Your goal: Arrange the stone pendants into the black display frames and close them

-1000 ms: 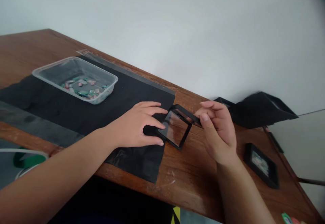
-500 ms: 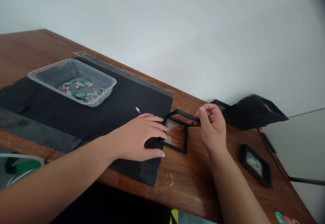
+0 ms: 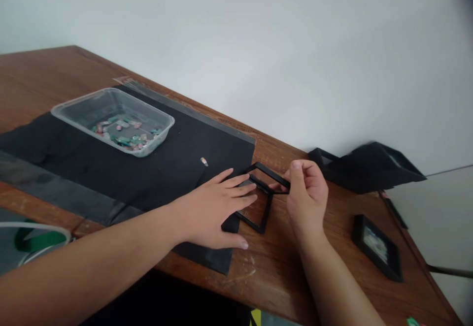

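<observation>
Two hands [image 3: 212, 211] [image 3: 308, 200] (one pair), one clear tub [image 3: 161, 139], one opened frame [image 3: 266, 213]

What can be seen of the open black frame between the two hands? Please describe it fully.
The black frame has two thin-rimmed, plastic-looking halves, opened at an angle and meeting along the far side. The lower half appears to lie flat across the edge of the black sheet, mostly over the wooden tabletop, whose brown shows through it. The upper half is tilted up, held at its right end by the right hand. The left hand covers the lower half's left part; contact there is unclear.
</observation>
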A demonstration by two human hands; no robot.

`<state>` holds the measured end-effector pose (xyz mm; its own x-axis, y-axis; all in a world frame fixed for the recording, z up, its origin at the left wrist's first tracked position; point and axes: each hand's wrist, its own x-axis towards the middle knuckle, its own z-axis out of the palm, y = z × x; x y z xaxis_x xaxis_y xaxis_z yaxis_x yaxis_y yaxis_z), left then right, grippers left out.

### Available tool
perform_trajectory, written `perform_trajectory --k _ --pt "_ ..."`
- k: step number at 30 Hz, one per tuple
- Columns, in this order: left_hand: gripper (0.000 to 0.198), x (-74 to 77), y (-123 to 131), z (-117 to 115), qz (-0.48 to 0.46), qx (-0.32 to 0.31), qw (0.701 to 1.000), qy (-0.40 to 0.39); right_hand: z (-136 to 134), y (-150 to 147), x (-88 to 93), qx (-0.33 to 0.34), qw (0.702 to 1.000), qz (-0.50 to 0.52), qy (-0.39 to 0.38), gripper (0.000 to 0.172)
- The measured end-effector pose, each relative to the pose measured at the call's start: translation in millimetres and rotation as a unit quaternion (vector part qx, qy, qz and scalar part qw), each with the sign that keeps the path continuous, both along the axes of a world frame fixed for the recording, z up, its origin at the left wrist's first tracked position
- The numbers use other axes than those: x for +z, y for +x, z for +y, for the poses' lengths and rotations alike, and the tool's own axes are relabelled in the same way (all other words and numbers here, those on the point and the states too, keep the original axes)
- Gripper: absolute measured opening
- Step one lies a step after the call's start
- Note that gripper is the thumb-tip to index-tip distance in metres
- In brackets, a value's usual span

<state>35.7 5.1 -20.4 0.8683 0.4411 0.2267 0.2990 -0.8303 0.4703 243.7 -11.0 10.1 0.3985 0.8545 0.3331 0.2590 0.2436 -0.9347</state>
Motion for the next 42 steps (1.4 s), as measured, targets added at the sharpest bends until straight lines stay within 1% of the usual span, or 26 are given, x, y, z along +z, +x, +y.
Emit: perform_trajectory --k 2,5,8,10,14,17,20,22,24,26,27,28,30,31,34,36,38,40,42 --pt "0.079 1.1 -0.3 1.2 0.008 0.003 1.0 -0.006 -0.1 -1.8 -1.0 0.003 1.0 0.011 0.006 0.033" --pt "0.064 2.3 -0.5 3.9 0.02 0.007 1.0 -0.01 1.9 -2.1 -3.4 0.003 0.999 0.026 0.021 0.033" --pt "0.052 1.7 -0.3 6.1 0.02 0.009 1.0 -0.003 4.7 -0.6 -4.9 -0.002 0.998 0.009 0.055 0.032" --pt "0.05 0.5 -0.5 6.8 0.017 0.009 1.0 0.002 5.4 0.7 -4.1 -0.004 0.997 -0.007 0.082 0.033" --pt "0.053 -1.6 -3.1 7.9 0.029 0.007 1.0 0.003 2.1 2.4 1.0 0.008 0.993 -0.033 0.109 0.033" --pt "0.058 -1.8 -6.8 9.0 0.041 0.031 0.999 0.008 -1.5 2.3 4.5 0.017 0.992 -0.047 0.12 0.03" --pt "0.071 -1.9 -9.7 9.8 0.062 0.07 0.996 0.009 -2.7 2.5 5.9 0.021 0.995 -0.027 0.092 0.028" --pt "0.077 -2.4 -10.6 9.8 0.069 0.097 0.993 0.008 -2.4 4.2 6.1 0.027 0.997 -0.037 0.063 0.029" --pt "0.08 -2.7 -10.7 9.6 0.074 0.118 0.99 0.006 -2.2 7.9 6.0 0.048 0.994 -0.09 0.026 0.03" --pt "0.082 -2.2 -10.4 9.6 0.082 0.124 0.989 -0.002 -2.2 13.1 5.7 0.086 0.981 -0.172 -0.022 0.045" --pt "0.082 -1.6 -10.4 9.7 0.086 0.122 0.989 -0.01 -2.2 16.0 5.2 0.108 0.97 -0.212 -0.048 0.049" --pt "0.082 -0.6 -10.4 9.9 0.088 0.117 0.989 -0.019 -2.0 18.8 4.6 0.125 0.96 -0.241 -0.071 0.047" --pt "0.084 2.1 -11.1 10.4 0.089 0.106 0.989 -0.042 -1.5 23.6 2.9 0.144 0.948 -0.264 -0.104 0.026" --pt "0.086 3.8 -11.7 10.4 0.086 0.105 0.989 -0.053 -1.2 25.2 2.2 0.141 0.948 -0.264 -0.109 0.017" --pt "0.087 9.1 -13.8 8.3 0.048 0.121 0.989 -0.075 -1.2 25.7 2.3 0.1 0.959 -0.255 -0.078 0.013" --pt "0.08 12.8 -14.9 4.9 -0.01 0.139 0.987 -0.082 -2.3 22.0 4.3 0.073 0.967 -0.24 -0.043 0.011" --pt "0.072 16.7 -15.8 1.5 -0.085 0.157 0.98 -0.089 -3.2 15.9 5.9 0.063 0.973 -0.224 -0.009 0.008" --pt "0.07 20.5 -17.0 0.5 -0.162 0.184 0.965 -0.089 -2.1 9.2 4.7 0.077 0.972 -0.223 0.014 0.005" --pt "0.065 23.3 -19.4 3.9 -0.209 0.227 0.949 -0.065 2.0 3.9 -0.3 0.113 0.966 -0.232 0.02 0.004"
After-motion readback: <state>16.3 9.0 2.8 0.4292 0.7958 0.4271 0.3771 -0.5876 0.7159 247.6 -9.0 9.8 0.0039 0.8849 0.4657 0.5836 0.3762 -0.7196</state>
